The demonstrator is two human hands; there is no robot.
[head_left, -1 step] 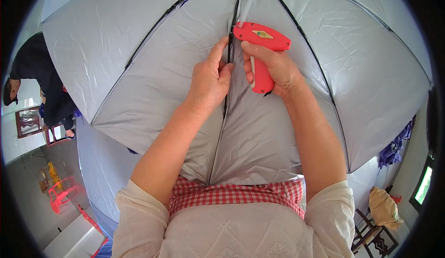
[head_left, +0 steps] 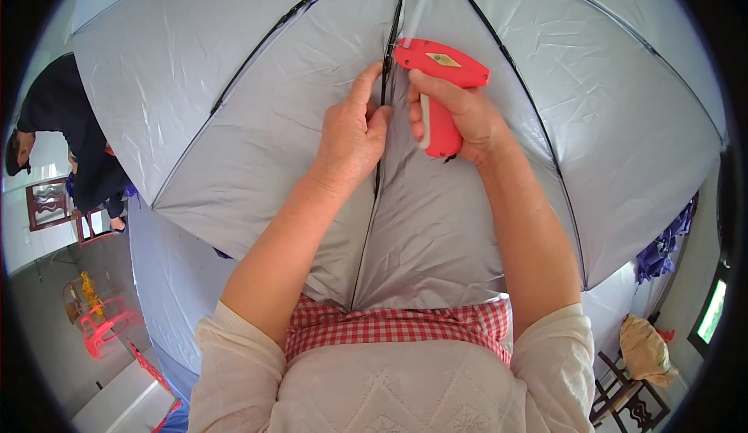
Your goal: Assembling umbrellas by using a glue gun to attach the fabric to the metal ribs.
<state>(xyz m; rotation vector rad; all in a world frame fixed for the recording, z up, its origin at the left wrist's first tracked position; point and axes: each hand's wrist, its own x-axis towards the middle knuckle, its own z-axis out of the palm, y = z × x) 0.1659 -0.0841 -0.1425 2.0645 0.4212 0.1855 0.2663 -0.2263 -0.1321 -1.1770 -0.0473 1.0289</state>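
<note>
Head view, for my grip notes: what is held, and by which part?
Right hand: red tool, by its handle. Left hand: at the black rib; grip unclear.

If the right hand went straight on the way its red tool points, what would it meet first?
Probably the black rib, just left of the nose of the red tool; whether they already touch is unclear from this view.

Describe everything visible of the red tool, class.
The red pistol-shaped tool, apparently plastic, has a yellowish diamond label and a pale trigger. The right hand grips its handle, which points toward the wearer. Its nose points left, beside a black rib; contact is unclear.
</note>
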